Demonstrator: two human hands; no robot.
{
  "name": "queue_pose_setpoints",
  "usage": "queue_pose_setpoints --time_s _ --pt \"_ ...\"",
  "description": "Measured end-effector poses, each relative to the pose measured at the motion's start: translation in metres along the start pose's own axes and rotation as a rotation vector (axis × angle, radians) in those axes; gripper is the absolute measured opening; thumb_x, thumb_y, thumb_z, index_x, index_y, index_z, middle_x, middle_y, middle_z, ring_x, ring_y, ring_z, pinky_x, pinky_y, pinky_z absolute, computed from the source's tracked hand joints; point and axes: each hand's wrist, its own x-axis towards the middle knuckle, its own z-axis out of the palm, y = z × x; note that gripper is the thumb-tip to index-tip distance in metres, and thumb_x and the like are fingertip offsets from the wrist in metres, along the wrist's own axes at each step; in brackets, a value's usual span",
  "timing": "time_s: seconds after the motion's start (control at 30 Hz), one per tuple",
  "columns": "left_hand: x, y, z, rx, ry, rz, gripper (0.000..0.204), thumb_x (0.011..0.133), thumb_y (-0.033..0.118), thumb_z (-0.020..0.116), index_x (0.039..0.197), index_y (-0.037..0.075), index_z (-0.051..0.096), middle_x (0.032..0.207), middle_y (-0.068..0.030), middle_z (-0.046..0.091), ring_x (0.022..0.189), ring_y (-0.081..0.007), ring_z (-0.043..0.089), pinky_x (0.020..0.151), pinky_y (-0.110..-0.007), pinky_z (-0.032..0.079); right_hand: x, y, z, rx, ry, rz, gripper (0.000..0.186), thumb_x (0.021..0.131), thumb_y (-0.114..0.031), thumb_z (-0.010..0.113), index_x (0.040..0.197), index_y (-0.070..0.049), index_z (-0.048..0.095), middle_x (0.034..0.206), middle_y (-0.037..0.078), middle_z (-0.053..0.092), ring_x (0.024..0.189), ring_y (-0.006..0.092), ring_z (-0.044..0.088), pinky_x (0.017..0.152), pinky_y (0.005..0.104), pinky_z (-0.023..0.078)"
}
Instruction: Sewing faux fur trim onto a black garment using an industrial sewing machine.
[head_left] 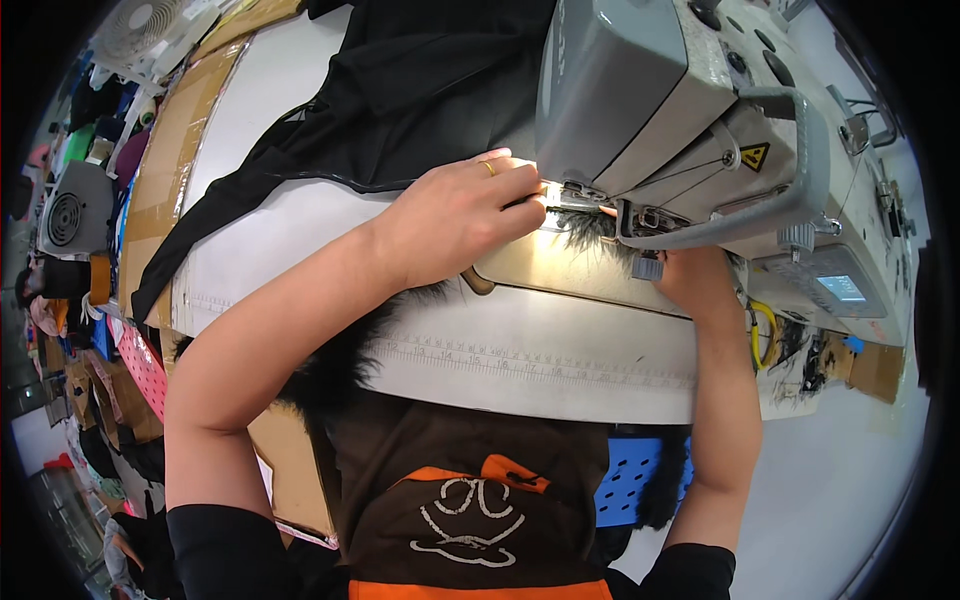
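Note:
My left hand (472, 212) has its fingers bent together at the edge of the black fabric (420, 90), gripping it beside the lit needle area of a grey sewing machine (610, 80). Black feathery trim (590, 228) lies at the presser foot, over the metal bed plate (540, 268). More dark feathery material (345, 345) hangs below my left forearm. My right hand (690, 275) is at the machine's right side, behind the grey guard bar; its fingers are mostly hidden.
The white table (520, 350) carries a printed ruler along its front. Yellow-handled scissors (762, 335) lie at the right, near a small display (840, 287). A cardboard edge (185, 130), a fan (130, 30) and heaped items (115, 155) are at left. Blue perforated plastic (625, 480) sits below.

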Motion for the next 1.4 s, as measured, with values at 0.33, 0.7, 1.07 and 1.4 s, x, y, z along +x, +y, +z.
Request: queue_pose_setpoints --time_s 0.33,0.7,1.07,1.4 --pt "0.000 0.000 -0.001 -0.024 -0.012 -0.008 0.016 0.086 0.004 0.069 0.100 0.004 0.062 0.105 -0.0068 0.057 0.100 -0.0243 0.067 0.098 -0.038 0.059 0.001 -0.009 -0.005 -0.042 0.081 -0.078 0.019 0.096 -0.026 0.072 0.099 -0.008 0.078 0.083 0.013 0.075 0.076 0.0369 0.073 0.068 0.0478 0.058" --pt "0.001 -0.003 -0.001 0.010 -0.038 0.013 0.019 0.081 0.003 0.072 0.097 0.004 0.061 0.105 -0.0075 0.057 0.097 -0.0242 0.067 0.094 -0.038 0.061 0.005 -0.012 -0.010 -0.371 0.103 -0.147 0.025 0.092 -0.022 0.067 0.107 -0.004 0.076 0.092 0.020 0.078 0.085 0.0380 0.077 0.074 0.0495 0.061" --pt "0.003 -0.008 0.009 0.063 0.041 -0.008 0.014 0.080 0.006 0.070 0.091 0.005 0.060 0.107 -0.0081 0.061 0.102 -0.0255 0.067 0.086 -0.034 0.061 0.004 0.015 0.005 -0.459 0.199 -0.267 0.022 0.092 -0.023 0.068 0.104 -0.007 0.078 0.094 0.018 0.078 0.084 0.0362 0.077 0.073 0.0470 0.062" --pt "-0.002 -0.009 0.009 0.021 0.100 -0.062 0.018 0.082 0.008 0.069 0.097 0.007 0.061 0.112 -0.0062 0.064 0.109 -0.0259 0.067 0.085 -0.035 0.062 0.006 -0.004 -0.002 -0.418 -0.185 0.072 0.020 0.091 -0.021 0.072 0.100 -0.005 0.077 0.092 0.019 0.076 0.085 0.0378 0.075 0.075 0.0463 0.060"
